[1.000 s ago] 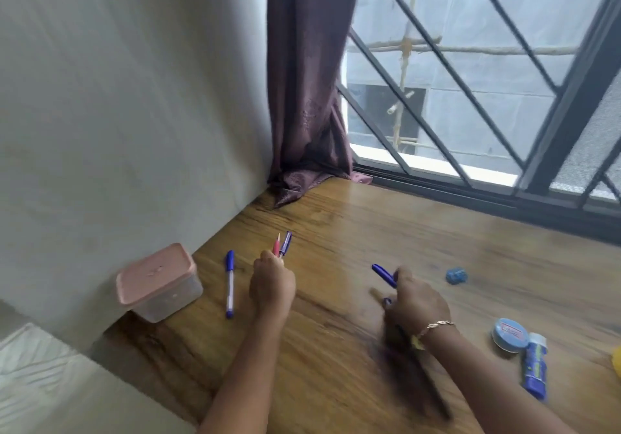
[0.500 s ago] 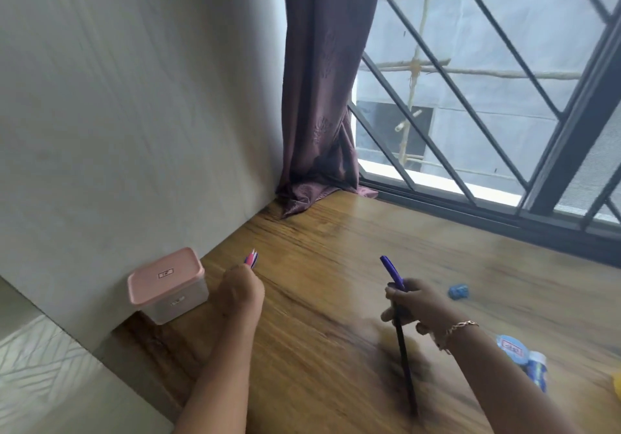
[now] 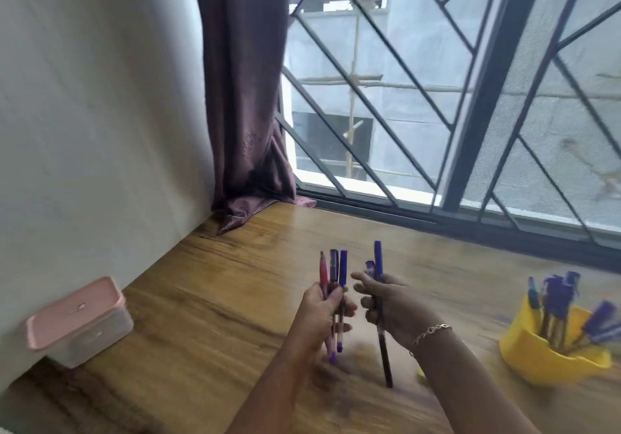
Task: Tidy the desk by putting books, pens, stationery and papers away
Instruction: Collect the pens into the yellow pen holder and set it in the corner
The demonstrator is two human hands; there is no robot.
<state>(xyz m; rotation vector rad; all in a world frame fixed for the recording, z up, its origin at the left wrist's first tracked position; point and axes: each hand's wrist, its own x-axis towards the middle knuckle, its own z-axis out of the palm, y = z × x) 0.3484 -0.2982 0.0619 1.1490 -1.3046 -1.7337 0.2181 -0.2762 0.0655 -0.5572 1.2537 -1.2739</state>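
Both hands are raised above the wooden desk (image 3: 218, 299), close together but apart, a little below and right of the middle of the view.

The left hand (image 3: 322, 312) has its fingers curled around three pens (image 3: 334, 272), gripping them as an upright bundle. These are a red pen (image 3: 323, 272) on the outside, a dark-capped pen (image 3: 333, 265) in the middle and a blue-capped pen (image 3: 343, 267) nearest the other hand. Their caps point to 12 o'clock and their lower ends stick out beneath the palm.

At 3 o'clock from that bundle, the right hand (image 3: 389, 306) holds a long pen (image 3: 378, 258) with a blue cap and a dark barrel. The lower fingers curl around the pen while the forefinger reaches out toward the left hand. The barrel runs down to 6 o'clock past the wrist. A second blue cap (image 3: 370, 267) shows just beside the long pen in the same hand, but it is too blurred to tell more. A chain bracelet (image 3: 430, 331) sits on the right wrist.

At 3 o'clock from the hands, well apart from them, a yellow pen holder (image 3: 537, 363) stands on the desk. It is filled with blue-capped pens (image 3: 557, 295) that lean at different angles.

At 9 o'clock, against the wall, stands a clear plastic box with a pink lid (image 3: 77, 319), closed.

At 11 o'clock a purple curtain (image 3: 242, 97) hangs in the corner, and its hem is bunched on the desk. A window with a diagonal metal grille (image 3: 386, 114) runs along the far edge from 12 to 2 o'clock.
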